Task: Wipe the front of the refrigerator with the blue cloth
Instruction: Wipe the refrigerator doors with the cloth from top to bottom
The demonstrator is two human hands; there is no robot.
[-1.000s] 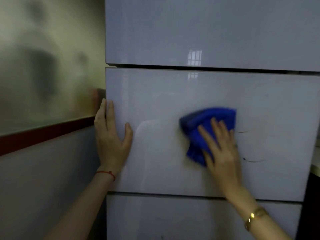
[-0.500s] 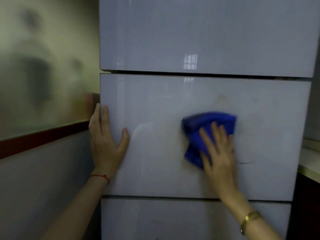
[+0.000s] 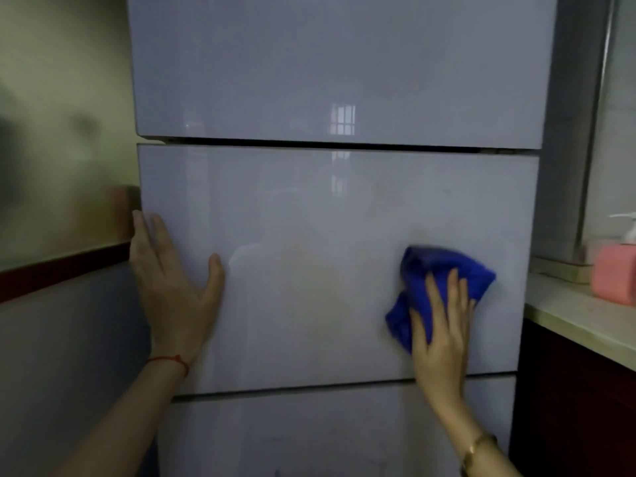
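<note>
The glossy white refrigerator (image 3: 309,218) fills the view, with three door panels stacked one over another. A crumpled blue cloth (image 3: 444,273) lies flat against the right part of the middle panel. My right hand (image 3: 440,332) presses on the cloth with spread fingers, covering its lower half. My left hand (image 3: 172,290) rests flat and open on the left edge of the same panel, holding nothing. A faint smeared patch shows in the panel's middle.
A wall (image 3: 62,201) with a dark red stripe runs close along the refrigerator's left side. To the right a pale countertop (image 3: 578,318) over a dark cabinet holds a pink pump bottle (image 3: 616,277).
My right hand has slid the blue cloth to the right across the middle panel, over where dark marks showed. My left hand stays on the left edge. The view has shifted right.
</note>
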